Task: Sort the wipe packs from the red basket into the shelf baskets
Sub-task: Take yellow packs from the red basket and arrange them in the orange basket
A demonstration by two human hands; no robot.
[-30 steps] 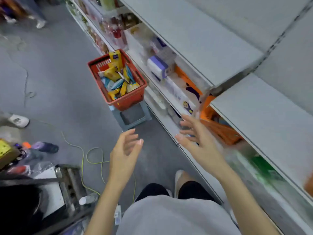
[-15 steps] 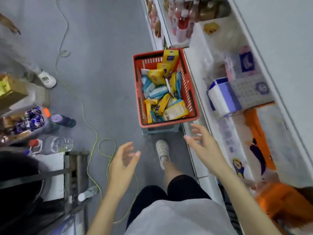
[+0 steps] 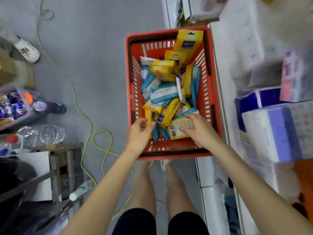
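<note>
The red basket [image 3: 209, 92] stands on the floor right in front of me, against the shelf base. It holds several yellow wipe packs [image 3: 162, 70] and blue-and-white wipe packs [image 3: 162, 94] in a loose heap. My left hand [image 3: 139, 133] reaches in at the near left corner, thumb and fingers on either side of an upright narrow yellow pack [image 3: 148, 114]. My right hand [image 3: 201, 131] lies over a yellow pack with a printed back label [image 3: 177, 128], fingers over its far edge and thumb on its face.
White shelving [image 3: 218, 116] runs along the right with purple-and-white tissue packs [image 3: 271, 133] and an orange basket [image 3: 304, 180] lower down. A yellow-green cable [image 3: 81, 112] loops over the grey floor. Bottles [image 3: 40, 134], a stool [image 3: 55, 167] and someone's shoe [image 3: 27, 51] are at the left.
I have stepped up to the red basket and look straight down into it. Both hands, open in the air before, have dropped into its near end onto yellow packs.
</note>
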